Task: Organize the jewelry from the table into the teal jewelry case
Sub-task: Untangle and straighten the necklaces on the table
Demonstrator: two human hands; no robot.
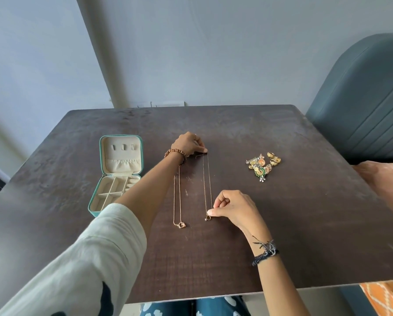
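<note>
A thin gold chain necklace [207, 183] lies stretched straight along the dark table. My left hand [189, 143] pinches its far end against the tabletop. My right hand [234, 208] pinches its near end just above a small ring pendant [208, 217]. A second gold necklace [178, 197] with a round pendant lies parallel to its left, partly under my left forearm. The teal jewelry case [115, 174] stands open at the left, cream lined, with dividers in the base and a pouch in the lid. A pile of earrings and gold rings [262, 164] lies at the right.
The dark wooden table [282, 236] fills the view, its near edge just above my lap. A blue-grey upholstered chair [369, 106] stands at the back right. Orange cloth [387, 297] shows at the right edge. A grey wall rises behind the table.
</note>
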